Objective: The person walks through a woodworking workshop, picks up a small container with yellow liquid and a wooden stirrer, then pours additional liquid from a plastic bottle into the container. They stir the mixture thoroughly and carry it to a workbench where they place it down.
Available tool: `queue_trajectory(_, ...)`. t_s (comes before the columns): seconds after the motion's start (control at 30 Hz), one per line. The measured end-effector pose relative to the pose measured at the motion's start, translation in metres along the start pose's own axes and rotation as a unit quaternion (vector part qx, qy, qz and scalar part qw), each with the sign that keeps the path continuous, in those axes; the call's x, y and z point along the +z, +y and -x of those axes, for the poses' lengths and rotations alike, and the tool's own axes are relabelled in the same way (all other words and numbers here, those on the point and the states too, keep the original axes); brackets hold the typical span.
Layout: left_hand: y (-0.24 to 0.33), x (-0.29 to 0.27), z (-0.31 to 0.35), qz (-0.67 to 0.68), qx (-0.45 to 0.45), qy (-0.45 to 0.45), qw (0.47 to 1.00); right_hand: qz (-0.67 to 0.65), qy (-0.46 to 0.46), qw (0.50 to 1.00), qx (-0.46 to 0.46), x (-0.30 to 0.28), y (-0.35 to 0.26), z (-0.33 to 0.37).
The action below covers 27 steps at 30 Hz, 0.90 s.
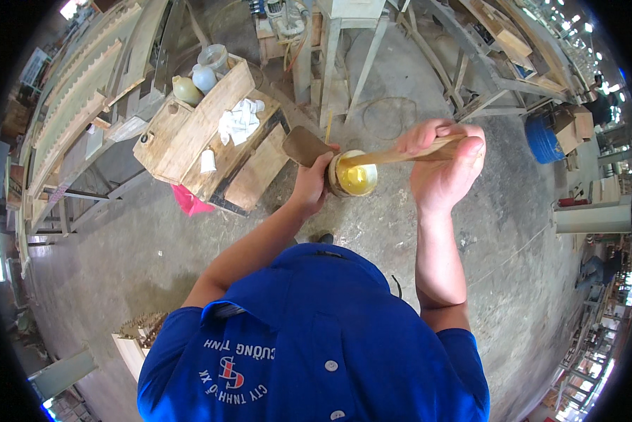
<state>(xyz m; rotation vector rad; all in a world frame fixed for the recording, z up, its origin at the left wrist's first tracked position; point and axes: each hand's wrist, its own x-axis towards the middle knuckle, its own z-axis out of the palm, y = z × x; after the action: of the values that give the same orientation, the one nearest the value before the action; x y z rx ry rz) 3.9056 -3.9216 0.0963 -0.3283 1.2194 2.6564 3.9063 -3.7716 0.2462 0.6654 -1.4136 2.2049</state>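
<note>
My left hand is closed on the side of a small round pot, held in front of me. Thick yellow paste lies inside it. A brown flat piece with a rounded end juts out beside the same hand; whether the hand grips it or it belongs to the pot, I cannot tell. In my right hand is a flat wooden stick, fingers wrapped round its upper end. The stick slants down to the left, its lower end inside the pot at the paste.
Left of the pot, a wooden bench bears bottles, a crumpled white cloth and a white cup. A pink bag lies below it. Wooden racks stand far left. A blue drum stands at right.
</note>
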Motion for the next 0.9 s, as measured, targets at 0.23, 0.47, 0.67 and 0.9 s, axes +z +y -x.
queue_trajectory(0.23,-0.003,-0.01,-0.001,0.014,0.0,0.047,0.999,-0.022,-0.026,0.999,0.03,0.006,0.002,0.01)
queue_trajectory(0.47,0.008,-0.003,0.0,0.004,0.023,0.067,0.997,-0.024,-0.045,0.997,0.05,-0.002,0.006,0.015)
queue_trajectory(0.67,0.008,-0.001,0.0,-0.003,0.012,0.055,0.998,-0.005,-0.01,1.0,0.028,-0.011,0.007,0.009)
queue_trajectory(0.9,-0.003,0.003,0.004,-0.007,-0.019,0.06,0.998,-0.098,0.014,0.995,0.017,-0.01,0.011,0.003)
